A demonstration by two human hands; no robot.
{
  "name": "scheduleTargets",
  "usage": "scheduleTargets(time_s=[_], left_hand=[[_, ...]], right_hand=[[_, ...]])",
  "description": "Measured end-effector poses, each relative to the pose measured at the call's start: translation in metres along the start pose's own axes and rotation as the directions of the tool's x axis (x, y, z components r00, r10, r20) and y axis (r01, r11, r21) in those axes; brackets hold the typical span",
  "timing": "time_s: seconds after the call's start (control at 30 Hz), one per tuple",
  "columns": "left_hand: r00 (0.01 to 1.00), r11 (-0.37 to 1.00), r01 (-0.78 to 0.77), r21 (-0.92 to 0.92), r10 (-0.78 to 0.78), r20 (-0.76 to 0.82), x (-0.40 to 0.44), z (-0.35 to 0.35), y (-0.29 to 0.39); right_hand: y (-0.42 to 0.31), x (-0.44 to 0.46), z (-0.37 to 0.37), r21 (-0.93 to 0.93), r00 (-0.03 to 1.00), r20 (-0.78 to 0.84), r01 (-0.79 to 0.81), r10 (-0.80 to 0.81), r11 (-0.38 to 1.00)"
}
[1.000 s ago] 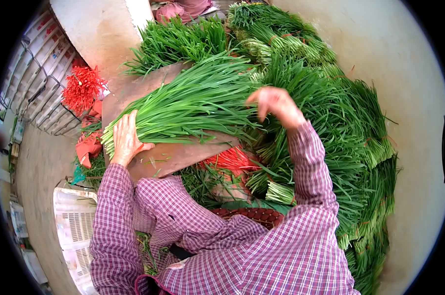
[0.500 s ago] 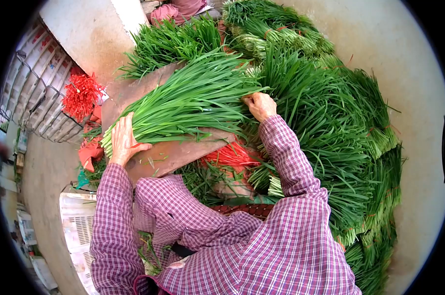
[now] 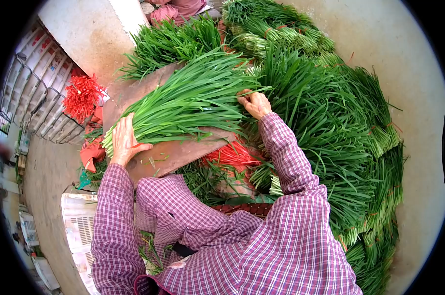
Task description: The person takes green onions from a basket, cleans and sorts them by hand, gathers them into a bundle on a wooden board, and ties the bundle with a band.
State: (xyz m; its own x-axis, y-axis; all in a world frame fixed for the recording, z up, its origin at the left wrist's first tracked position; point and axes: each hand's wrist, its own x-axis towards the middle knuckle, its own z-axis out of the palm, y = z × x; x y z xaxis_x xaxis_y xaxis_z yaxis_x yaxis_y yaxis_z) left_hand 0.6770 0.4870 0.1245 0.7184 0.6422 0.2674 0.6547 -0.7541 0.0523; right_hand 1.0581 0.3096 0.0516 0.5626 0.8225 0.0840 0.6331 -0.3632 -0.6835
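Just beside the left sleeve sits a white perforated plastic crate [image 3: 80, 223], its contents hidden from view. The left hand [image 3: 125, 140] lies open, thumb apart, against the pale stem ends of a bunch of garlic chives [image 3: 188, 93] resting on a brown board [image 3: 183, 152]. At the leaf tips, the right hand [image 3: 255, 104] has its fingers curled closed, pinching some blades. Red ties [image 3: 232, 154] lie below those fingers; banded chive bundles [image 3: 281, 37] are heaped beyond them.
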Motion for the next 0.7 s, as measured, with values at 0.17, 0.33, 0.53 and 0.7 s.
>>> scheduleTargets(time_s=[0.17, 0.33, 0.53, 0.7], left_hand=[[1.0, 1.0, -0.015, -0.022, 0.014, -0.012, -0.001, 0.0, -0.001], [1.0, 1.0, -0.017, -0.014, 0.017, -0.012, -0.001, 0.002, -0.003], [1.0, 0.999, -0.009, -0.04, 0.009, -0.001, -0.001, 0.0, -0.001], [1.0, 0.999, -0.015, -0.03, 0.015, -0.003, -0.001, 0.002, -0.003]], right_hand=[[-0.014, -0.004, -0.007, -0.055, 0.999, 0.03, 0.022, -0.021, 0.998], [-0.022, -0.003, -0.004, -0.048, 0.999, -0.005, 0.047, -0.047, 0.998], [-0.012, 0.005, 0.005, -0.044, 0.998, -0.007, 0.059, -0.059, 0.997], [0.004, 0.011, 0.013, -0.003, 0.997, 0.011, 0.078, -0.078, 0.997]])
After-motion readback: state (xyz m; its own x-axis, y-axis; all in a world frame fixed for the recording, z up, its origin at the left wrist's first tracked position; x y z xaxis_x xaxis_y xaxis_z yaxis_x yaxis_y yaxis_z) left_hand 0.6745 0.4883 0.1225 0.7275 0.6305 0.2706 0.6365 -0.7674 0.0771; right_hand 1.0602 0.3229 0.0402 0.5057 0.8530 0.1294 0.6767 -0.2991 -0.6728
